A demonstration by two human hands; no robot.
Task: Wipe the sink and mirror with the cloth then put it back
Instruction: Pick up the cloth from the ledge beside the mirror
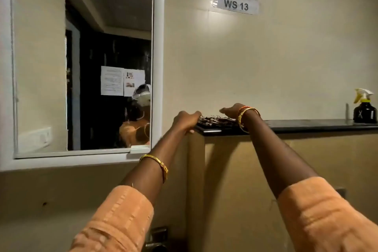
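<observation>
White-framed rectangular wall mirror (pixel 81 67) hangs at far left; its glass reflects a dark doorway, two paper sheets and part of a person in orange. Count: one mirror.

Just right of the mirror's lower corner, the left hand (pixel 185 119) reaches up to the end of the black stone ledge (pixel 306 125). Fingers curled over the ledge's left corner and pinching the left edge of the dark patterned cloth (pixel 216 121). One gold bangle (pixel 155 164) sits partway down the left forearm.

Cloth lies flat on the ledge's left end, between the two hands. Long axis runs left-right, parallel to the ledge's front edge; the near edge sits at the ledge lip. Cloth folds are too dark to resolve.

Right hand (pixel 231 110) rests over the cloth's right part, palm down, fingers extended toward the left and roughly straight, not gripping. Bangles on the right wrist (pixel 246 115): gold ones plus an orange one; exact count unclear.

On the wall above, one laminated sign (pixel 235 4) reads "WS 13".

At far right of the ledge, well apart from the cloth, stands one black spray bottle with a yellow-and-white trigger head (pixel 365 106), upright. Both orange sleeves (pixel 327 217) fill the lower foreground. The sink is out of view.
</observation>
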